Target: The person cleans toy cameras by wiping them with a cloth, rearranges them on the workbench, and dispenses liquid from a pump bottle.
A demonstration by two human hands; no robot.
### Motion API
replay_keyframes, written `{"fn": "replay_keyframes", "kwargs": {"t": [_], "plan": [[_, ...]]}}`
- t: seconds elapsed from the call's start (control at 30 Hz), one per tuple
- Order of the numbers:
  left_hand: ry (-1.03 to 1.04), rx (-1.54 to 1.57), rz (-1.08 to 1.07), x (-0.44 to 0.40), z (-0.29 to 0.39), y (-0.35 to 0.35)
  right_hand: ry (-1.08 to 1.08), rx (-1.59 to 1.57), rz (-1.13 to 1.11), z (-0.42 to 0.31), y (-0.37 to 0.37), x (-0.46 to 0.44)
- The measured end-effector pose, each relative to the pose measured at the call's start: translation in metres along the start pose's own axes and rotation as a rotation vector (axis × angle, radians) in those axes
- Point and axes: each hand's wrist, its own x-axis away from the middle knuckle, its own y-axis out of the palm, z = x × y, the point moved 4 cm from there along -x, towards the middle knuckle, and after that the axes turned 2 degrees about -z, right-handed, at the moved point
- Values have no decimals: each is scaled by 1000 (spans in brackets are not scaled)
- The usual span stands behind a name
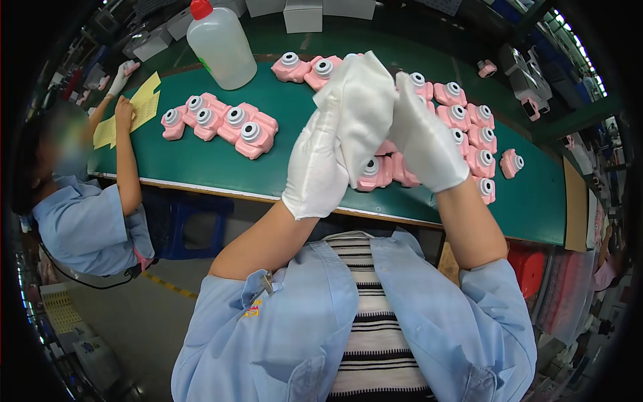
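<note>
My left hand (318, 164), in a white glove, is closed on a folded white cloth (365, 100) raised above the green table (288, 134). Close to the cloth's right side is my right hand (429, 141), also gloved, with its fingers stretched upward and pressed together; whether it touches the cloth or holds anything on its hidden palm side is unclear. Pink toy-like cameras (453, 117) with white and black lenses lie behind and below both hands, partly covered by them. Another cluster of pink cameras (250, 132) rests on the left part of the table.
A translucent bottle with a red cap (222, 50) stands at the back left. At the far left a co-worker (87, 214) in a blue shirt reaches over yellow sheets (144, 110). One pink camera (511, 163) lies apart at right. White boxes (303, 17) stand behind.
</note>
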Motion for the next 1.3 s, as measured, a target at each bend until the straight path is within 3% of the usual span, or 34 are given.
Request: {"fn": "replay_keyframes", "kwargs": {"t": [0.03,0.17,0.2,0.3,0.43,0.53,0.73,0.87,0.97,1.1,1.17,1.27,1.3], "plan": [[6,67,12,1,0,0,-8,60,27,10,-4,1],[104,-215,-55,2,6,3,-138,395,116,14,-19,-4],[120,-245,-40,0,7,2,-164,236,24,11,-14,-4],[114,-200,25,0,11,0,-364,367,96,2,-12,2],[108,-148,41,4,8,-4,-287,399,157,-1,3,4],[125,-352,48,6,9,-8,-296,477,187,-1,-4,-2],[222,-181,114,6,12,-24,-385,478,237,-15,-2,-5],[196,-195,340,13,15,-42,-326,550,188,-35,6,-15],[155,-286,272,16,15,-52,-280,581,131,-47,8,-30],[-124,-57,40,10,12,-36,-232,548,-39,-54,22,-41],[-228,272,-204,4,1,-36,-127,397,-106,-48,44,-31],[-329,1288,-605,7,9,-13,-76,296,-56,-25,47,-36],[-85,645,-515,6,9,-14,-72,335,-3,-15,41,-39]]}}
